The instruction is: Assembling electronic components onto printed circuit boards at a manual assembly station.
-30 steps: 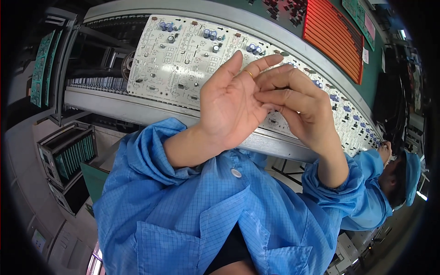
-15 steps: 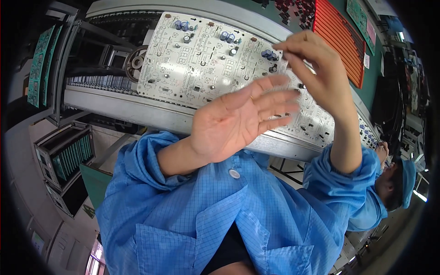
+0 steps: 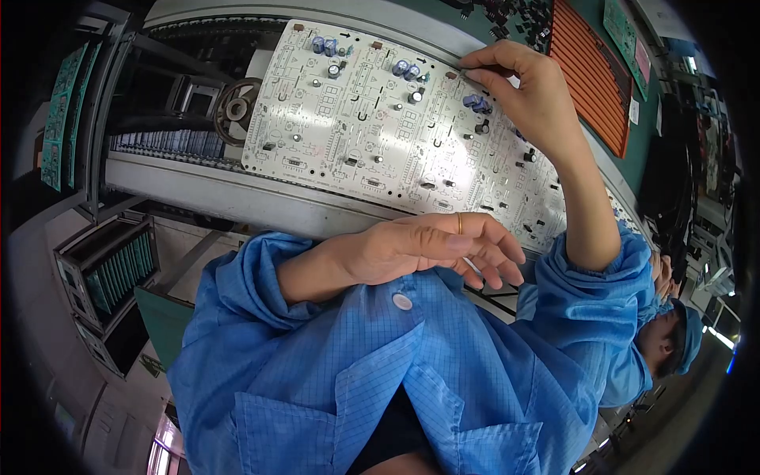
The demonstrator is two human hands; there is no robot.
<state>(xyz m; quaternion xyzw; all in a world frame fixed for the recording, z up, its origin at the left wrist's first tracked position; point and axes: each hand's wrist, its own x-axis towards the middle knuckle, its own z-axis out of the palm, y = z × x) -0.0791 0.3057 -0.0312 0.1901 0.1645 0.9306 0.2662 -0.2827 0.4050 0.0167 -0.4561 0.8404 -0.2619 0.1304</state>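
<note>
A white circuit board (image 3: pixel 317 119) with printed markings lies on the conveyor rails. It carries blue capacitors (image 3: pixel 408 70), small black cylindrical capacitors (image 3: pixel 416 96) and brown connectors (image 3: pixel 298 28). Over the board's far edge, close to a brown connector, my right hand (image 3: pixel 526 91) has thumb and index finger brought together in a pinch. Whatever sits at those fingertips is too small to name. My left hand (image 3: pixel 443 247), with a ring on one finger, hangs open and empty in front of the near rail, its fingers loosely bent.
The metal near rail (image 3: pixel 261 202) runs in front of me. An orange ribbed tray (image 3: pixel 594 75) and loose dark parts (image 3: pixel 514 20) lie at the far right. A co-worker in a blue cap (image 3: pixel 689 336) is at right. A rack of green boards (image 3: pixel 119 265) stands at left.
My left hand has drawn back toward me from over the board and turned. My right hand has moved left along the far edge. The board sits slightly further right.
</note>
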